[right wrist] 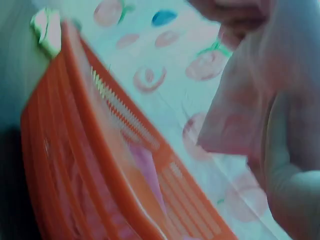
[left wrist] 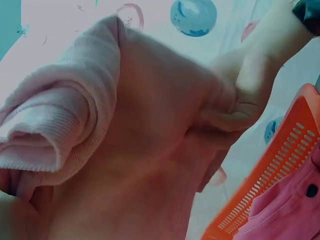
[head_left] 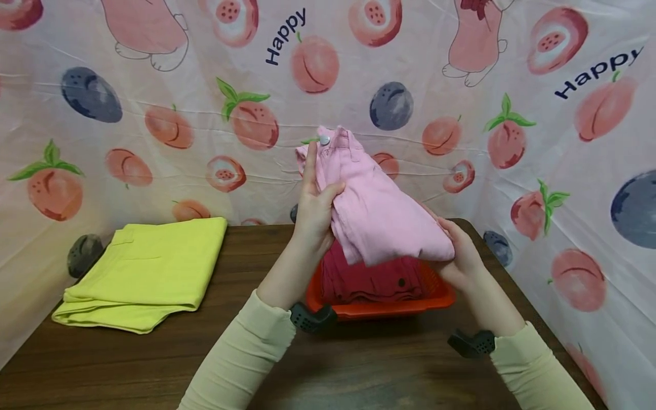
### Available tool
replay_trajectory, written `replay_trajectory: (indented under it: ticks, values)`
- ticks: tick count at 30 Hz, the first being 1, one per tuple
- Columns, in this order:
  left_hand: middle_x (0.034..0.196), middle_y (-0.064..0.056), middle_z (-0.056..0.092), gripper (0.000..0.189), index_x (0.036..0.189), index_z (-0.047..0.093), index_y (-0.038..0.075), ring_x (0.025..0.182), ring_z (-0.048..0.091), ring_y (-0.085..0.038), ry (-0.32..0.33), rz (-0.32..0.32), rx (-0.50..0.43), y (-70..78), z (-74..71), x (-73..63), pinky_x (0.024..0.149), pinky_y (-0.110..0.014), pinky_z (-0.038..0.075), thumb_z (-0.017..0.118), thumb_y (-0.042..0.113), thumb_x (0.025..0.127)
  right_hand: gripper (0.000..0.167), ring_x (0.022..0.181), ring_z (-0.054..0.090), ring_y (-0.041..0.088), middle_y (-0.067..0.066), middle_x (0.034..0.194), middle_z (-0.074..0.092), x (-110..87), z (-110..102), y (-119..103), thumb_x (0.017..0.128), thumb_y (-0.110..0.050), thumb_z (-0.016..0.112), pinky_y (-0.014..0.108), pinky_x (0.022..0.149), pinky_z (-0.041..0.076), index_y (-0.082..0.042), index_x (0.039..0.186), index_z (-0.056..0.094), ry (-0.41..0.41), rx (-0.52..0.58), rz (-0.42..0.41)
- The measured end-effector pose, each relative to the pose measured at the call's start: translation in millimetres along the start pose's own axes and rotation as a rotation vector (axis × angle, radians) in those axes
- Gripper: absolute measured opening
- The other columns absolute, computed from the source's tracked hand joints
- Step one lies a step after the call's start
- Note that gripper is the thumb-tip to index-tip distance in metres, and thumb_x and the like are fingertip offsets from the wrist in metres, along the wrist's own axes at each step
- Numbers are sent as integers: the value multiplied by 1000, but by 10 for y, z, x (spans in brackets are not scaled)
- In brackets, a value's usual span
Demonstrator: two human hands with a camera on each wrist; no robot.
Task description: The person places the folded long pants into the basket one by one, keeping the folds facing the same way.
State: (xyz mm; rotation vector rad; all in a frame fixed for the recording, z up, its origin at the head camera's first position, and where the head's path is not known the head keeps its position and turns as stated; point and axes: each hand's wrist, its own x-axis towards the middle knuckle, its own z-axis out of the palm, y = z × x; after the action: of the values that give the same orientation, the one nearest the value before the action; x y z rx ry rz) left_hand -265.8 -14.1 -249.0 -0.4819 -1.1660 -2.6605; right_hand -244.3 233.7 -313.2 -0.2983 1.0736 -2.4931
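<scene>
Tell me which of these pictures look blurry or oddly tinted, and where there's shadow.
Head view: mostly clear, the yellow garment bright, with shadow below the red basket; left wrist view: bluish cast, the right hand softly blurred, the pink garment dim across its middle; right wrist view: blue-green cast, soft overall.

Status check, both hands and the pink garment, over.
Left hand, right hand gripping pink garment. Held up off table. Orange basket holds red garment. No obstruction visible.

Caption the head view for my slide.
Left hand and right hand hold pink pants above a red basket; a folded yellow garment lies at left.
</scene>
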Motion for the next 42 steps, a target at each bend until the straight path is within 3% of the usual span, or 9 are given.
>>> replay_trajectory:
  ticks: [4, 8, 13, 16, 21, 25, 31, 37, 42]
  values:
    - [150, 5, 29, 87, 154, 23, 25, 117, 42, -11, 31, 109, 5, -30, 16, -17, 77, -22, 44, 39, -25, 85, 54, 128, 34, 16, -1, 149, 22, -59, 24, 125, 104, -32, 32, 31, 101, 38, -26, 154, 11, 45, 174, -65]
    - [152, 5, 26, 88, 154, 20, 23, 121, 40, -10, 58, 199, 40, -94, 19, -34, 77, -22, 43, 39, -26, 84, 63, 141, 13, 28, 6, 155, 2, -105, 124, 241, 104, -36, 29, 35, 109, 27, -36, 152, -12, 59, 142, -78]
    - [154, 7, 18, 91, 155, 17, 26, 127, 34, -9, 81, 255, 126, -174, 23, -73, 80, -23, 41, 42, -25, 84, 55, 140, 8, 37, 11, 155, 1, -116, 303, 330, 104, -40, 19, 43, 105, 33, -39, 152, -6, -41, 23, -82]
    - [154, 8, 17, 93, 155, 15, 30, 128, 35, -10, 84, 252, 168, -217, 29, -121, 81, -24, 43, 45, -23, 85, 52, 138, 14, 32, 4, 156, 8, -62, 416, 351, 104, -41, 22, 47, 103, 32, -38, 153, 6, -43, 9, -114]
    - [155, 6, 15, 100, 155, 5, 34, 129, 36, -12, 86, 252, 205, -279, 13, -195, 91, -28, 43, 50, -21, 85, 51, 134, 24, 20, -4, 152, 21, 85, 529, 382, 103, -33, 38, 44, 105, 23, -33, 149, 18, 151, 57, -186]
    - [156, 9, 4, 109, 154, -1, 37, 132, 31, -10, 86, 255, 196, -317, -28, -218, 93, -31, 43, 54, -23, 81, 60, 130, 29, 16, -3, 149, 22, 192, 542, 390, 101, -8, 41, 31, 105, 27, -30, 150, 14, 314, 41, -254]
    - [157, 7, -3, 120, 153, -10, 33, 136, 20, -5, 88, 191, 154, -290, -118, -184, 96, -29, 41, 60, -27, 75, 69, 122, 33, 14, -4, 146, 21, 258, 476, 354, 93, 16, 39, 23, 96, 37, -24, 148, 28, 385, -86, -338]
    - [157, -2, 0, 113, 150, -10, 43, 118, 45, -14, 148, 0, -53, -150, -246, -134, 79, -27, 47, 59, -15, 83, 75, 118, 34, 13, -4, 144, 20, 237, 326, 293, 90, 19, 36, 21, 88, 44, -27, 149, 28, 289, -120, -357]
    - [158, -5, 7, 86, 149, -15, 45, 130, 39, -24, 153, -155, -226, -24, -423, -84, 102, -44, 32, 45, 14, 95, 78, 117, 32, 15, -2, 146, 16, 201, 212, 209, 88, 20, 38, 21, 88, 43, -28, 148, 32, 188, -191, -372]
